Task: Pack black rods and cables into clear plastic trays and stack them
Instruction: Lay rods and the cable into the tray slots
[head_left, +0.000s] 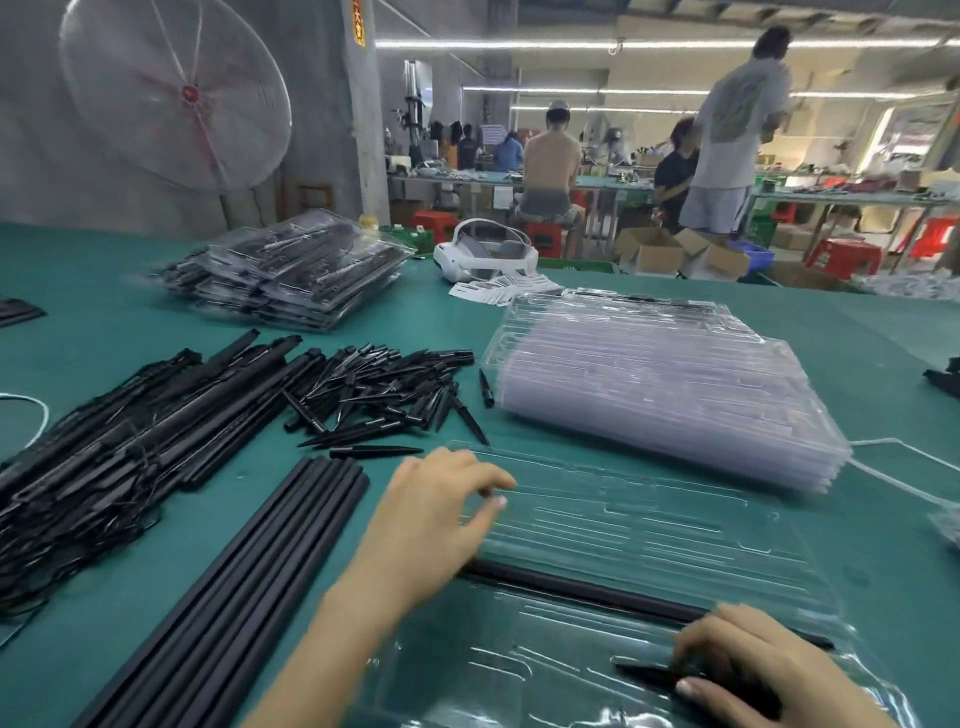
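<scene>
An open clear plastic tray (649, 530) lies in front of me on the green table. One long black rod (571, 587) sits in its middle groove. My left hand (436, 514) rests on the tray's left edge, fingers loosely bent over the plastic. At the near right my right hand (748, 670) pinches a short black pointed piece (644, 673) against the tray's near half. Loose long black rods (249, 582) lie to the left. Beyond them are a heap of black cables (104, 447) and a pile of short pointed pieces (384, 384).
A stack of clear trays (670, 389) stands at the right. Packed trays (291, 275) are piled at the far left. A white headset (483, 254) and paper labels (504, 291) lie at the table's far edge. People work at benches behind; a large fan (176, 93) stands at the wall.
</scene>
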